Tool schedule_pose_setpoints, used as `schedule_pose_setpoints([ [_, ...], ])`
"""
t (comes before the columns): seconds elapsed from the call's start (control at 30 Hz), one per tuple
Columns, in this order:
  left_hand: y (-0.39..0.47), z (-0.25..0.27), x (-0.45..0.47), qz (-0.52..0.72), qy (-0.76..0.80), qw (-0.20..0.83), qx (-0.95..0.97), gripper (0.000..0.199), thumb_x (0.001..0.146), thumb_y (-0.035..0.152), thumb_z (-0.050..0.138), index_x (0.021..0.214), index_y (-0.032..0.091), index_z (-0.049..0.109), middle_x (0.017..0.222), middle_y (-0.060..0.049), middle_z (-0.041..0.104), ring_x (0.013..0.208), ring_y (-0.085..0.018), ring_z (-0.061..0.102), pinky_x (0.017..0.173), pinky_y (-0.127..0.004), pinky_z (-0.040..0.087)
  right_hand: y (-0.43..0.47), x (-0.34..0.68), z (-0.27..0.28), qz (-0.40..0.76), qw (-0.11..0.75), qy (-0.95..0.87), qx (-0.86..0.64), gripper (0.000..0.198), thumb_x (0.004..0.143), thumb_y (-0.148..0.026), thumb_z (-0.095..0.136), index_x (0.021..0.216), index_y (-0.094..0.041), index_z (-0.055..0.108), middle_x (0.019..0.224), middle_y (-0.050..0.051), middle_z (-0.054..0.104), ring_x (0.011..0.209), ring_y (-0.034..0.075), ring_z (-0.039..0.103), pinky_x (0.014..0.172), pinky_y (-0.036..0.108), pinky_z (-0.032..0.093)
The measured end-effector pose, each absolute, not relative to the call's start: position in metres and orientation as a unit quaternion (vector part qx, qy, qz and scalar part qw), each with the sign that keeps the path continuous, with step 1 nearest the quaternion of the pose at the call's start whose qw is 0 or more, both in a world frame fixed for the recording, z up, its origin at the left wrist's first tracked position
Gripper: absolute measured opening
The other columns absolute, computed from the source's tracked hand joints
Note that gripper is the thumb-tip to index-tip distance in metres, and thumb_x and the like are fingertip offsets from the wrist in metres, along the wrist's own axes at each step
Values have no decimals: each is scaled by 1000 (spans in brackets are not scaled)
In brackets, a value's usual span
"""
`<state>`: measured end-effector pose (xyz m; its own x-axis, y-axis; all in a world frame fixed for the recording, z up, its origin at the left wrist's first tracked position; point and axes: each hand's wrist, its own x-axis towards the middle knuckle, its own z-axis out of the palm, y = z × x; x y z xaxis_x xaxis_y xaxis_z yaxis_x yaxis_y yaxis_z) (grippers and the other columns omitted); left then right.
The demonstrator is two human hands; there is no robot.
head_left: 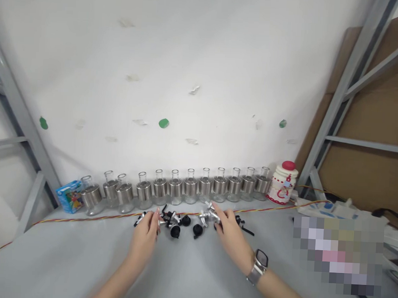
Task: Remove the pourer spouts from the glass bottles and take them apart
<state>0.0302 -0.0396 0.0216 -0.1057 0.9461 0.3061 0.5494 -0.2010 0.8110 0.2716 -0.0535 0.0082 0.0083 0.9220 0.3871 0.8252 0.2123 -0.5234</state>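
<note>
My left hand [146, 228] is closed at the left end of a loose pile of silver and black bottle pourers [172, 218]. Its fingers hide most of what they pinch, though silver and black parts stick out to the left. A little to the right, my right hand [228, 229] has its thumb and fingers closed on a silver pourer spout [211, 210]. Between the hands lie black round caps [198, 230]. Behind them stands a row of clear glass bottles [191, 186] with brushed steel sleeves and open necks. My right wrist wears a watch [261, 259].
A red-yellow twisted cord [115, 216] runs across the grey table in front of the bottles. A blue box [70, 197] stands at the left end and a white jar with a red lid [283, 184] at the right. Grey metal frames [335, 102] rise on both sides.
</note>
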Motion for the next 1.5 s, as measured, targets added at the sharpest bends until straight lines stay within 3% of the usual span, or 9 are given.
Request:
schedule_pose_setpoints([
  [0.13, -38, 17, 29, 363, 564, 22, 741, 33, 82, 43, 36, 84, 19, 57, 84, -6, 56, 80, -22, 54, 73, -36, 41, -47, 275, 1, 101, 389, -700, -590, 61, 76, -12, 39, 132, -30, 21, 107, 5, 37, 69, 11, 54, 75, 29, 46],
  [0.23, -38, 9, 35, 290, 507, -53, 810, 30, 82, 40, 40, 98, 21, 56, 95, -7, 55, 90, -23, 51, 80, -40, 39, -51, 270, 3, 85, 411, -685, -595, 56, 77, -15, 39, 130, -26, 25, 110, 7, 37, 80, 14, 54, 78, 30, 45],
  [0.37, -39, -1, 44, 229, 478, -92, 843, 34, 79, 36, 47, 111, 24, 51, 103, -9, 53, 96, -25, 49, 80, -41, 40, -62, 263, 12, 73, 386, -702, -594, 30, 79, -15, 39, 107, -21, 49, 101, 6, 44, 81, 16, 54, 73, 29, 46],
  [0.53, -41, -3, 47, 193, 472, -73, 857, 30, 79, 25, 46, 109, 18, 52, 100, -10, 54, 93, -25, 51, 79, -39, 42, -69, 256, 13, 90, 334, -775, -529, 20, 79, -13, 46, 94, -21, 55, 93, 3, 50, 81, 16, 54, 75, 29, 44],
  [0.67, -44, -2, 48, 205, 482, -16, 852, 30, 80, 23, 44, 109, 18, 51, 102, -10, 51, 90, -23, 53, 75, -37, 44, -67, 247, 3, 66, 275, -826, -489, 20, 75, -15, 56, 94, -21, 57, 92, 3, 54, 88, 18, 52, 79, 31, 43],
  [0.87, -48, -3, 49, 317, 479, 131, 808, 30, 79, 27, 43, 108, 21, 52, 100, -7, 49, 85, -18, 54, 78, -34, 44, -57, 237, -10, 31, 256, -835, -485, 9, 75, -8, 55, 81, -15, 56, 85, 4, 56, 81, 17, 53, 73, 30, 45],
  [1.1, -55, 12, 59, 429, 489, 390, 652, 34, 72, 44, 51, 92, 18, 60, 88, -6, 56, 66, -16, 57, 54, -26, 47, -58, 236, -12, -26, 229, -849, -476, 10, 73, -4, 52, 78, -13, 55, 79, 6, 56, 76, 19, 54, 69, 31, 46],
  [1.27, -49, 13, 62, 468, 454, 573, 497, 42, 63, 50, 58, 82, 12, 61, 70, -4, 60, 56, -15, 58, 45, -24, 42, -54, 248, -1, 8, 274, -823, -499, 11, 73, -5, 49, 77, -15, 54, 78, 4, 55, 74, 16, 54, 68, 28, 46],
  [1.5, -47, 8, 61, 481, 439, 632, 420, 43, 57, 49, 66, 79, 12, 63, 61, -3, 62, 56, -15, 59, 54, -25, 44, -35, 277, 8, 67, 412, -739, -530, 20, 84, -19, 39, 92, -17, 57, 90, 6, 55, 84, 16, 54, 79, 32, 43],
])
